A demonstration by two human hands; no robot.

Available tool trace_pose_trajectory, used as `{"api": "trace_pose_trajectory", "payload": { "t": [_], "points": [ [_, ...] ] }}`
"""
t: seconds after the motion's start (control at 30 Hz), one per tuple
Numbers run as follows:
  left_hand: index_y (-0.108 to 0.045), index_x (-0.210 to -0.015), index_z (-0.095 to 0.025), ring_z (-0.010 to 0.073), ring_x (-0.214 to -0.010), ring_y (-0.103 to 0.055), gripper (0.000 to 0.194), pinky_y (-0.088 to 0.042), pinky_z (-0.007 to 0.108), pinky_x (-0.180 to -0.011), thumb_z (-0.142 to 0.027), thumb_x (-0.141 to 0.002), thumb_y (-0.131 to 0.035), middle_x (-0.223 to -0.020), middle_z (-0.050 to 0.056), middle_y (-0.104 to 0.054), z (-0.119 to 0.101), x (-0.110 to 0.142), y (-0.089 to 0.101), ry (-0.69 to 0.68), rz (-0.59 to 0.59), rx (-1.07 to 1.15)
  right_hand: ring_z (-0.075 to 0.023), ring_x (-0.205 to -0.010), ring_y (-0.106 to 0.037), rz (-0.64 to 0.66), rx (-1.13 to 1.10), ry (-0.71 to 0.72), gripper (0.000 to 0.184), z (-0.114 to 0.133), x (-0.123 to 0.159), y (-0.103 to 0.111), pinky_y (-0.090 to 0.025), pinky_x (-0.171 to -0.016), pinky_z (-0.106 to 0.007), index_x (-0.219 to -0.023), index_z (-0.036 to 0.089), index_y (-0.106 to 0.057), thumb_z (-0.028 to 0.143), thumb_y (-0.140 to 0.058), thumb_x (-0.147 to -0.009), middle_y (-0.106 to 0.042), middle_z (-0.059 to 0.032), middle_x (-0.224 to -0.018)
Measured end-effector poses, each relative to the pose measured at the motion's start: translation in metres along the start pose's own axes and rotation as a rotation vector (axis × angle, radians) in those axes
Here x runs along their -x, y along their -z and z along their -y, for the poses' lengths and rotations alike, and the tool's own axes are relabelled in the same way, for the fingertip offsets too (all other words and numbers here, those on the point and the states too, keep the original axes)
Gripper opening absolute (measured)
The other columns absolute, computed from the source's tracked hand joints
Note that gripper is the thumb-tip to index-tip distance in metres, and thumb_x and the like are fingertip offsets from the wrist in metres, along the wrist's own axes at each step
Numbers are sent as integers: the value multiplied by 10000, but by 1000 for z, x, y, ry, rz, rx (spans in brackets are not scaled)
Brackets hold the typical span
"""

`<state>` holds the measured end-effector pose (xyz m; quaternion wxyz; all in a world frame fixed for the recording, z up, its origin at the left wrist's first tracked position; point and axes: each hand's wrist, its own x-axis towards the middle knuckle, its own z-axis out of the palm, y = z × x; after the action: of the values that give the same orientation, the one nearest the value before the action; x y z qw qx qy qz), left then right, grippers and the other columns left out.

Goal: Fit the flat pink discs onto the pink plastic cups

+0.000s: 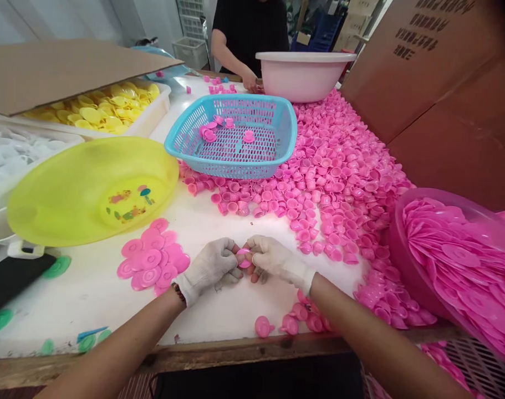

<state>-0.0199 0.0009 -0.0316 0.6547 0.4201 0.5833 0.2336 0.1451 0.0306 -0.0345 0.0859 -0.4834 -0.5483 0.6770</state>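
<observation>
Close together over the white tabletop, my left hand (215, 264) and my right hand (274, 260) pinch a small pink toy cup (244, 258) between their fingertips. Both hands wear white gloves with bare fingertips. Fingers cover much of the cup. To the left of my left hand lies a loose heap of flat pink toy saucers (151, 258). Beyond the hands, a blue slotted basket (231, 166) holds several pink cups joined to saucers. A large pile of pink toy cups (339, 172) spreads over the right of the table.
A yellow basin (90, 160) stands left. At right, a pink tub (406, 260) is full of saucers. Several pink toy teapots (289, 324) lie near the front edge. Across the table, a person in black (252, 33) works beside a pale pink basin (304, 75). Cardboard (443, 100) rises at right.
</observation>
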Motion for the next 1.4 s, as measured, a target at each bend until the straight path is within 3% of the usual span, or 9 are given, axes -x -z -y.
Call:
{"api": "trace_pose_trajectory", "payload": {
  "t": [0.33, 0.53, 0.73, 0.97, 1.07, 1.17, 1.27, 1.33, 1.4],
  "points": [
    [-438, -800, -190, 122, -455, -576, 267, -448, 209, -426, -385, -713, -599, -510, -45, -581, -17, -4, 6, 5, 78, -89, -154, -568, -679, 224, -141, -170, 123, 10, -13, 18, -553, -535, -253, -933, 183, -469, 195, -530, -827, -655, -6, -617],
    [-474, -900, -192, 101, -436, -524, 250, -362, 178, -388, -296, -704, -587, -559, -64, -556, -11, -6, 5, -116, 64, -318, -157, -531, -669, 98, -123, -137, 101, 5, -14, 10, -529, -460, -226, -899, 196, -450, 277, -498, -865, -648, -3, -622],
    [-470, -859, -208, 105, -469, -530, 236, -355, 196, -430, -180, -643, -561, -598, -73, -530, -13, -14, 4, -203, -13, -533, -106, -393, -578, -14, -21, -119, 63, 11, -12, -1, -458, -388, -171, -829, 203, -408, 211, -441, -881, -555, 51, -503],
    [-510, -966, -200, 155, -662, -594, 206, -437, 259, -603, -224, -762, -511, -732, -4, -626, -6, 19, -4, -403, -147, -608, -86, -364, -532, -9, 45, -1, 69, 4, -2, -5, -396, -352, -162, -803, 207, -425, 171, -412, -861, -546, 61, -534],
    [-534, -1001, -194, 166, -668, -589, 218, -441, 283, -627, -307, -821, -487, -734, 10, -620, 6, 45, 15, -403, -328, -738, -73, -354, -501, -61, 92, 88, 42, 16, 9, 2, -352, -337, -151, -794, 194, -469, 179, -460, -833, -537, 51, -516],
    [-566, -896, -187, 197, -766, -598, 186, -446, 320, -701, -326, -841, -456, -826, 48, -623, 15, 67, 50, -368, -490, -952, -93, -455, -568, -232, -144, 398, 133, 50, 23, 16, -415, -401, -177, -948, 199, -477, 178, -470, -817, -584, 30, -618],
    [-584, -911, -177, 223, -799, -595, 217, -447, 348, -722, -289, -848, -409, -902, 79, -598, 24, 81, 78, -279, -484, -1139, -108, -631, -629, -409, -433, 712, 287, 83, 37, 29, -496, -554, -235, -1128, 228, -409, 213, -434, -842, -618, -1, -839],
    [-580, -964, -164, 226, -790, -592, 254, -448, 342, -693, -275, -859, -377, -940, 95, -573, 29, 84, 84, -238, -466, -1217, -92, -575, -591, -413, -368, 731, 288, 86, 45, 29, -462, -522, -222, -1122, 230, -435, 216, -444, -834, -597, 21, -789],
    [-566, -978, -158, 217, -771, -585, 269, -442, 319, -649, -283, -873, -352, -956, 96, -552, 35, 86, 81, -239, -498, -1263, -82, -510, -535, -284, -87, 621, 248, 70, 56, 21, -414, -483, -209, -1048, 214, -510, 191, -486, -802, -573, 41, -699]
  ]
}}
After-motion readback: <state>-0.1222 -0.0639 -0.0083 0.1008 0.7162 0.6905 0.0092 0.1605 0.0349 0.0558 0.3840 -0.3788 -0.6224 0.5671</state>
